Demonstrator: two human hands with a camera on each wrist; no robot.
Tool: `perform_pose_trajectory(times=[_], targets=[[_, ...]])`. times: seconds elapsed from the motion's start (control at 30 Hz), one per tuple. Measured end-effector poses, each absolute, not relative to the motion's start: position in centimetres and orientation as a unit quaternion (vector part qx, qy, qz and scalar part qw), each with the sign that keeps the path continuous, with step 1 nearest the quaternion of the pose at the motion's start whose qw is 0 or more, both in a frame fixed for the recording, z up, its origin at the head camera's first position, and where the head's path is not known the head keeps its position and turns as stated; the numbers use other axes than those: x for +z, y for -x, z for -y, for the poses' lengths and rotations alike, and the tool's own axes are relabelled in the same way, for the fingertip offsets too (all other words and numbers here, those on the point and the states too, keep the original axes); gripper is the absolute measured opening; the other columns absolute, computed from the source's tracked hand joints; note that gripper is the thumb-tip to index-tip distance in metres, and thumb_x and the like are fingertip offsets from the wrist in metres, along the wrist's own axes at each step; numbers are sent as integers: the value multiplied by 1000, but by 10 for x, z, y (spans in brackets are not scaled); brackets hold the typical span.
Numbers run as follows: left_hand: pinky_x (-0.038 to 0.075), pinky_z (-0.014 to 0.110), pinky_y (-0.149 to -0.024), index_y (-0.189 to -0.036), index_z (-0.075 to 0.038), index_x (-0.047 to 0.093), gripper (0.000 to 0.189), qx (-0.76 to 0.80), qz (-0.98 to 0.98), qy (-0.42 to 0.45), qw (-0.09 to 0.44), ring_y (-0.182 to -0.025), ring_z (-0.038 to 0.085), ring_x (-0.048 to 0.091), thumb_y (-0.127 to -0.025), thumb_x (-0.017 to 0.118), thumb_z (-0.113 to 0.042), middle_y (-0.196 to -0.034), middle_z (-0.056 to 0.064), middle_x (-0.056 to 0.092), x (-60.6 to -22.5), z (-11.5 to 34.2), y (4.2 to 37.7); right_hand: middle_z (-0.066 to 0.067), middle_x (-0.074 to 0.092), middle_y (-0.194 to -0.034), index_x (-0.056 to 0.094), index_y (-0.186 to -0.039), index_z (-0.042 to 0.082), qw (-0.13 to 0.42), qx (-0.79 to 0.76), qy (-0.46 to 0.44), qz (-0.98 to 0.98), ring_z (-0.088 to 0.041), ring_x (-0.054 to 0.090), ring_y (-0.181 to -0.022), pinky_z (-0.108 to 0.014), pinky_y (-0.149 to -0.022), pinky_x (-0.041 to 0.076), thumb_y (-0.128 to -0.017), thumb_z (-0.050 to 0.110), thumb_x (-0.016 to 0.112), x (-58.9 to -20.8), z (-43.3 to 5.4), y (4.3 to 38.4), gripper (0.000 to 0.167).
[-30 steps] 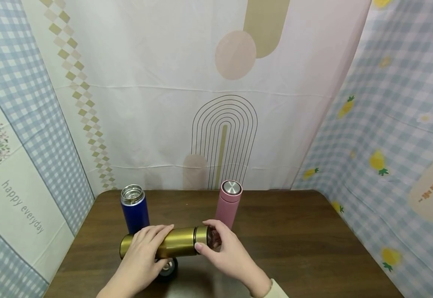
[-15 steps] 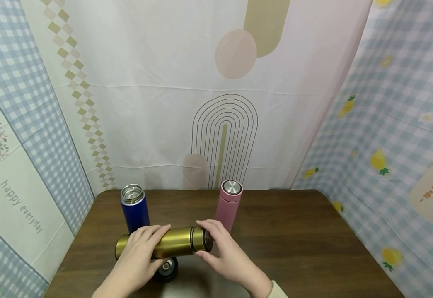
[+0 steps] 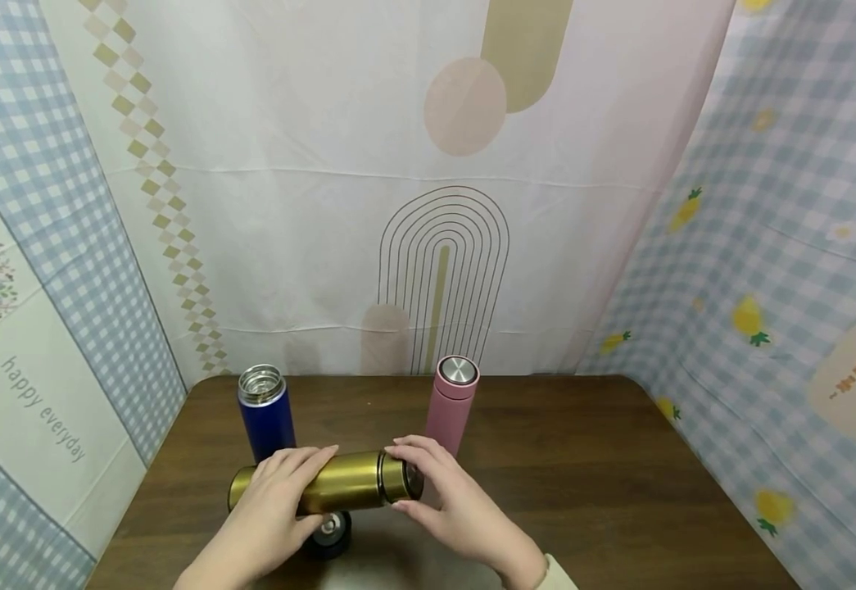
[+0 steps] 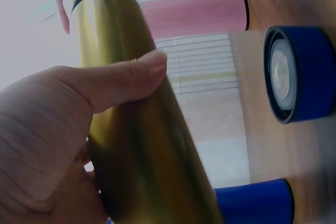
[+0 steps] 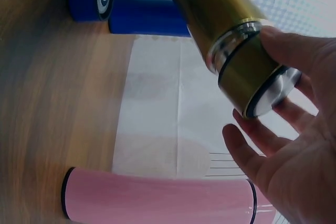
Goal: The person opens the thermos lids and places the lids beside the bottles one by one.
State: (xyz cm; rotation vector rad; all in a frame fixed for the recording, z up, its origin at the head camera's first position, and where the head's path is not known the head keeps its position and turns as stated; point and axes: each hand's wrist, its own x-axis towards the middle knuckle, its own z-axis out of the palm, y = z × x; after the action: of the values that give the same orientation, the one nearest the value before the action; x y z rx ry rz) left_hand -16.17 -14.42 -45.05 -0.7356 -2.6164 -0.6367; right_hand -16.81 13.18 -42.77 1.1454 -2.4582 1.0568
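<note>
A gold thermos flask (image 3: 346, 483) lies nearly level above the table, its lid end toward the right. My left hand (image 3: 269, 508) grips its body, fingers over the far side and thumb (image 4: 126, 80) across the near side. At the other end my right hand (image 3: 457, 512) holds the gold lid (image 5: 249, 77) between thumb and fingertips. A bright metal band of the neck (image 5: 228, 45) shows between lid and body in the right wrist view. Below the flask lies a dark blue lid (image 3: 332, 537), inner side up, partly covered by the left hand and flask.
A blue flask (image 3: 268, 426), lidless with its steel mouth showing, stands behind the left hand. A pink flask (image 3: 451, 414) with its lid on stands behind the right hand. The brown wooden table (image 3: 582, 483) backs onto a patterned cloth (image 3: 310, 270).
The gold flask has shifted slightly left. The right hand's fingers have moved from curling round the lid's end to a new place along the lid, with the thumb lower. Other things stay put.
</note>
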Motion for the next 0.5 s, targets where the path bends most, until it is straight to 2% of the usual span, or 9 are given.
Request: perform_pose_trajectory(times=[0.1,0.23,0.33,0.5], targets=[[40,49,-95,-139,-18,51,83,-231,924,268,146,-115,20,49,-65,88,-20,-124,-4,58,-449,147,163,10,40,-143,48,-138,24,94,365,-399,836,-11,41,-130,-33,-102,40,-83,15,78,-427,-135,168,63],[39,51,-96,-138,-15,52,81,-231,931,252,125,-115,23,51,-66,88,-24,-122,-2,59,-448,156,164,4,42,-142,49,-136,20,117,366,-405,830,-16,43,-128,-34,-101,41,-83,12,77,-425,-143,170,61],[38,53,-96,-137,-13,51,81,-230,936,232,133,-113,26,53,-66,88,-27,-120,1,60,-448,161,163,0,43,-139,49,-135,16,150,379,-385,828,-18,47,-122,-32,-95,45,-82,11,77,-423,-150,174,59],[39,53,-94,-138,-14,49,80,-252,929,218,161,-111,25,52,-69,86,-31,-122,3,58,-446,164,164,1,46,-128,49,-131,15,157,419,-334,830,-12,51,-104,-25,-81,48,-82,16,79,-428,-151,180,58]])
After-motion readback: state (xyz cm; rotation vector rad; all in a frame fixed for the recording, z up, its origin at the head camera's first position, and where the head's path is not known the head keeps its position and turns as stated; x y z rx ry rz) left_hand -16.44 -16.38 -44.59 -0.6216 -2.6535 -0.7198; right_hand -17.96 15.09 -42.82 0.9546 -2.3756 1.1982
